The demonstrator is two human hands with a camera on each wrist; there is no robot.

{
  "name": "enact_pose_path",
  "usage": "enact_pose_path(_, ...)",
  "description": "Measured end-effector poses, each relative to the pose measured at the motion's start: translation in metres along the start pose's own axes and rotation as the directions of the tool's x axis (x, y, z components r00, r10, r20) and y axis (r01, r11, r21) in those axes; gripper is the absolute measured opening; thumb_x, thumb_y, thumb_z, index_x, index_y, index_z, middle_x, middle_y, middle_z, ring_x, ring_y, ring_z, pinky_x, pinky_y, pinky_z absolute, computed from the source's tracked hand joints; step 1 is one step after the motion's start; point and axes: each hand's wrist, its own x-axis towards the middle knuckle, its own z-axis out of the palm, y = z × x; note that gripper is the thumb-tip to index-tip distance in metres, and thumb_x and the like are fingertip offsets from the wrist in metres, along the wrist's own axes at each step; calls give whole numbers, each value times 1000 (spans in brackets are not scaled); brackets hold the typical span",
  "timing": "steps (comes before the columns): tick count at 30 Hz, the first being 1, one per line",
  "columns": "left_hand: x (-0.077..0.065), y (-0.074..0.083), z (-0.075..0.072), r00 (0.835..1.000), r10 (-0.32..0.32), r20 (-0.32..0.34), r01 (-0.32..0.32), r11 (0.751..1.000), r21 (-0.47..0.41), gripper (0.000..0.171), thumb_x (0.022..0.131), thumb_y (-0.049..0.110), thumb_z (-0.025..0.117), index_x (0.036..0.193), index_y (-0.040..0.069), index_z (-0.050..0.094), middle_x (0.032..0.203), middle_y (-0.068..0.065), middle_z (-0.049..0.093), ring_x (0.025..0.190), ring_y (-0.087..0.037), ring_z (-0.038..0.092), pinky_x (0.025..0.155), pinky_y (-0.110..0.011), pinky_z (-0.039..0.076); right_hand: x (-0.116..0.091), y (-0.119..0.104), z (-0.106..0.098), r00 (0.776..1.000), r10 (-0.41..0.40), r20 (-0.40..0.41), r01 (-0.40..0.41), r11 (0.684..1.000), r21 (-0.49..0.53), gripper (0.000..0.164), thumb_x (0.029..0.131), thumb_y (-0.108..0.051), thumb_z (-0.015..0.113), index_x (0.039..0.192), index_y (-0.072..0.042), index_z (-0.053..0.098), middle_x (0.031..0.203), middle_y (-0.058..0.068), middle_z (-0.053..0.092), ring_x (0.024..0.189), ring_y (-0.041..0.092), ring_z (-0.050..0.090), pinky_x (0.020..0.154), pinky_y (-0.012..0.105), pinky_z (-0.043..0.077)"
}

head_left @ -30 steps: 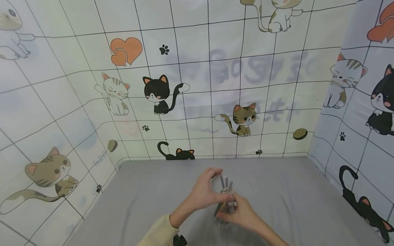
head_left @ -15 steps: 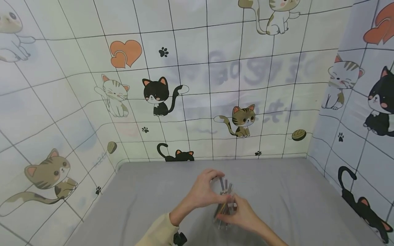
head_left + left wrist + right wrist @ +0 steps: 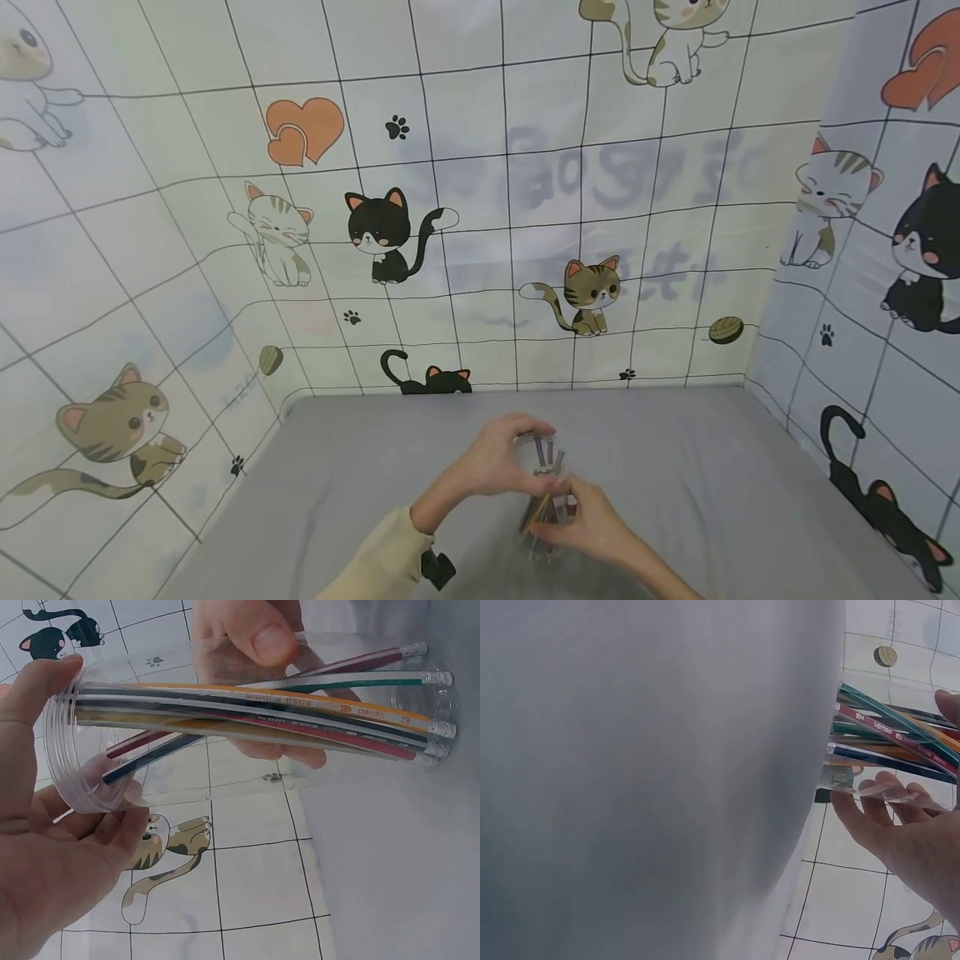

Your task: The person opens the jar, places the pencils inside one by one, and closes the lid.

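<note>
A clear plastic jar (image 3: 172, 787) of pencils (image 3: 315, 709) stands between both hands over the grey tabletop, in the lower middle of the head view. My left hand (image 3: 495, 460) spans the ridged clear lid (image 3: 57, 754) at its top, thumb on the near side and fingers round the far side. Lower down, my right hand (image 3: 594, 521) grips the jar's body, its thumb across the front. The pencils inside are yellow, dark, red and green, leaning at various angles, their eraser ends toward the jar's bottom.
The grey cloth-covered table (image 3: 360, 483) spreads around the hands. Behind it and on both sides hang white gridded sheets (image 3: 480, 200) printed with cats, hearts and paws. A cream sleeve (image 3: 386, 554) covers the left forearm, with a black object (image 3: 437, 570) beside the cuff.
The left hand's fingers have shifted slightly to the right around the lid, and its wrist has moved a little left. The right hand keeps its grip on the jar in nearly the same place.
</note>
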Motion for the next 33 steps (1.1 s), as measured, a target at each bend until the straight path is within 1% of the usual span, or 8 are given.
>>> enact_pose_path(4,0,-2,1,999,-10,30,11,999,-38,58,78,25,83,130,7,64,128,-5,64,121,-13,55,104,-32,43,-1,0,-1,1000,18,14,-18,1000,9,49,83,-25,83,118,1,59,109,5,65,106,31,62,84,44,56)
enact_pose_path(10,-1,-3,3,1000,-18,5,18,1000,-21,70,83,31,81,143,11,53,142,-1,53,129,-16,48,105,-39,42,2,3,-6,999,37,-3,-37,999,14,57,82,-25,83,123,2,54,108,5,63,108,30,61,88,45,55)
enact_pose_path(14,-9,-5,5,996,-86,-35,83,994,-72,77,84,40,80,150,18,46,151,1,42,138,-19,38,109,-49,36,2,6,-9,999,38,1,-38,999,-19,63,80,-26,86,126,-1,52,106,3,63,109,31,60,89,50,54)
enact_pose_path(18,-24,-13,3,984,-141,-106,127,984,-125,70,88,42,74,148,17,48,150,0,44,139,-21,38,109,-54,35,-2,8,-15,999,47,5,-47,998,-48,73,76,-28,89,131,-1,48,114,10,63,110,38,60,90,54,52)
enact_pose_path(22,-35,-23,2,977,-130,-168,109,986,-130,53,99,30,61,145,8,50,144,-8,50,135,-27,43,108,-55,35,-5,9,-22,996,72,-47,-75,995,-71,81,72,-26,91,134,2,47,123,18,61,113,44,59,91,56,51)
enact_pose_path(26,-45,-31,2,977,-142,-161,121,984,-131,43,105,25,50,141,1,52,141,-14,51,134,-31,42,108,-57,33,-9,12,-27,993,91,-81,-98,990,-97,85,71,-23,91,136,5,44,126,23,59,113,47,58,88,55,52)
enact_pose_path(29,-50,-34,4,975,-168,-145,152,982,-116,42,108,27,43,137,-1,55,139,-15,52,133,-33,42,108,-58,32,-12,14,-27,993,84,-84,-92,990,-105,84,71,-22,92,135,6,45,125,25,59,111,48,59,87,55,53)
enact_pose_path(33,-53,-36,7,971,-192,-141,180,979,-94,39,109,24,39,132,-1,58,136,-15,55,132,-34,44,108,-58,32,-14,15,-28,994,62,-96,-71,992,-100,84,70,-22,92,133,7,45,124,25,59,110,48,59,88,56,52)
